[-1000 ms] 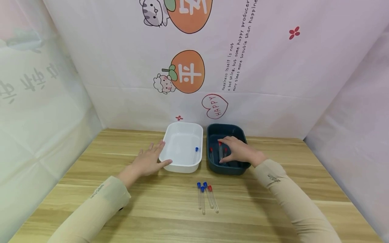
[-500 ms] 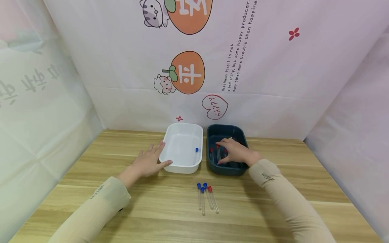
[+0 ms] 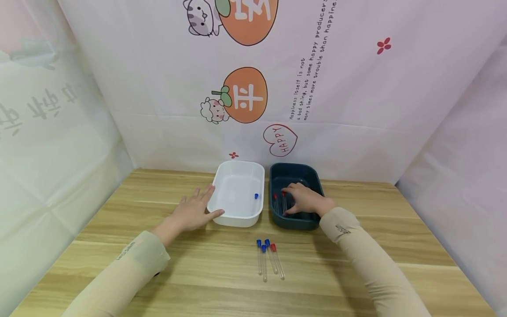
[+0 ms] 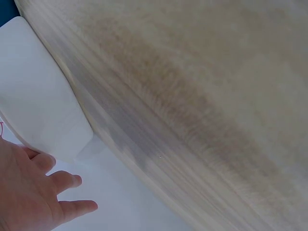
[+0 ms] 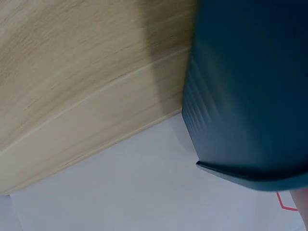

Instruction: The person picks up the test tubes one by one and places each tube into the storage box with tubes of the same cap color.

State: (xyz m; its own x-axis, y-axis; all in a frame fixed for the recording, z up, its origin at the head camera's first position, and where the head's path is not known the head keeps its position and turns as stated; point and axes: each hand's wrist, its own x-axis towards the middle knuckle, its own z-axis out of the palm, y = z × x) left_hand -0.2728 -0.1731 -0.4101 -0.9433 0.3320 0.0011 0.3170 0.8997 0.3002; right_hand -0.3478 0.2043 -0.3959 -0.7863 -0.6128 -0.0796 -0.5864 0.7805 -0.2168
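My left hand [image 3: 190,211] rests with spread fingers at the left rim of a white tub [image 3: 235,220]; in the left wrist view its fingers [image 4: 72,182] lie beside the tub's wall. A blue-capped test tube [image 3: 256,196] lies inside that tub. Reaching into the dark teal tub [image 3: 295,223], my right hand [image 3: 306,199] holds a red-capped test tube [image 3: 284,203] lengthwise between thumb and fingertips. Another red-capped tube [image 3: 275,197] lies to its left. The hand covers part of the tub's inside. In the right wrist view, the teal tub's wall [image 5: 240,110] hides most of the hand.
In front of the tubs, several test tubes lie on the wooden table [image 3: 190,273]: blue-capped tubes [image 3: 264,264] and one red-capped tube [image 3: 278,264]. A printed cloth [image 3: 340,149] hangs right behind the tubs, and white cloth walls stand at both sides.
My right hand has moved slightly left and lower inside the teal tub, carrying the red-capped test tube beside the other one there. The left hand has stayed in place.
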